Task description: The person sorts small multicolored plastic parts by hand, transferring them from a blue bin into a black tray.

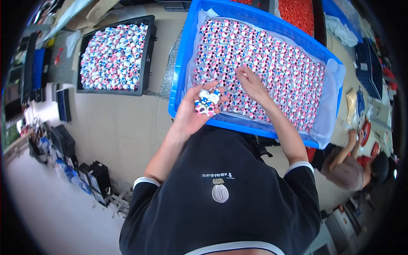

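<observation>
Black short-sleeved shirt (221, 204) with white sleeve trim and a small pale emblem on the chest is filling the lower middle of the view, just below the blue crate (180, 80).

Left hand (193, 111): hovering at the near rim of the blue crate, palm up, fingers curling closed around a cluster of small figurines (207, 103) in white, pink and blue; roughly 4 or 5 pieces are resting in the palm.

Right hand (251, 83): reaching over the near half of the blue crate, fingertips (242, 73) pinching down onto the figurine layer (272, 63); whether a piece is actually being gripped cannot be told.

Blue crate: rectangular plastic bin lined with a clear plastic sheet (329, 110), carrying 1 dense layer of matching white, pink and blue figurines across its floor.

Black tray (146, 55): sitting to the left of the blue crate, well apart from both hands, heaped with the same kind of figurines, with more blue showing.

Red parts (299, 12): lying in a container beyond the far edge of the blue crate.

Co-worker (352, 165): sitting to the right of and below the blue crate, in a brown top, hands working at small items on the floor.

Floor (114, 123): pale tiles spreading under and left of the blue crate.
</observation>
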